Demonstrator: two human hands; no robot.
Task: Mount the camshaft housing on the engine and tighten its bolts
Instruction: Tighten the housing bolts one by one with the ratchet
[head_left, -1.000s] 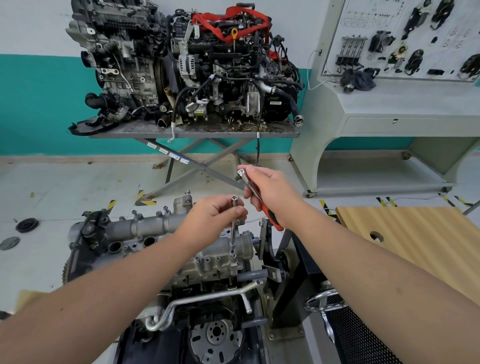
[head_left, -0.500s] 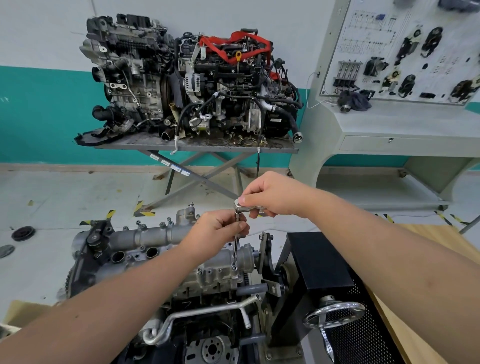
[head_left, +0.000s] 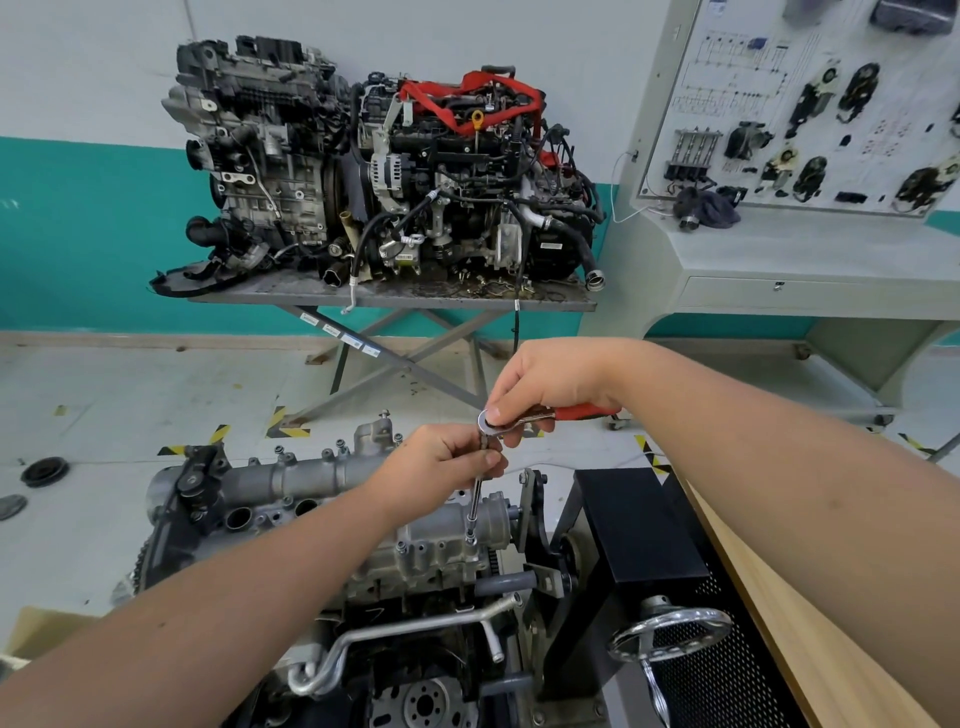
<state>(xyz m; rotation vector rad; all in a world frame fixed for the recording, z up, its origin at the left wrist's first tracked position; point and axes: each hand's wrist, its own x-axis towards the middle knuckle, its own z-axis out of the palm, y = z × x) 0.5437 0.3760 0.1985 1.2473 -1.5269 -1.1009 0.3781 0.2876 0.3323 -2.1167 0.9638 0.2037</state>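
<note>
Camshaft housing (head_left: 332, 483) sits on top of the engine (head_left: 363, 582) on the stand, near centre of the scene, running left to right. Cast alloy by the look: stiff, probably heavy enough to want two hands if lifted, edges and bores likely to mar if knocked. It looks seated already, so I'd handle it only via the bolts now.

Ratchet (head_left: 524, 417): one, steel head, red handle running right. Extension bar (head_left: 475, 499): one, thin and rigid, standing nearly upright, lower end on a bolt (head_left: 470, 540) at the housing's right end. A long bar can tip off the bolt head, so steady it near the top.

Left hand (head_left: 441, 462) grip pinches the bar's upper end. Right hand (head_left: 550, 384) grip is closed around the ratchet, fingertips at the head, which sits at the bar's top; can't tell if fully engaged.

Bolt count: several heads show along the housing's far and near edges, exact number unclear, arms cover part.

Around: one silver handwheel (head_left: 670, 631) near right, one wooden bench (head_left: 831, 649) far right, two engines on the lift table (head_left: 395, 299) behind.
</note>
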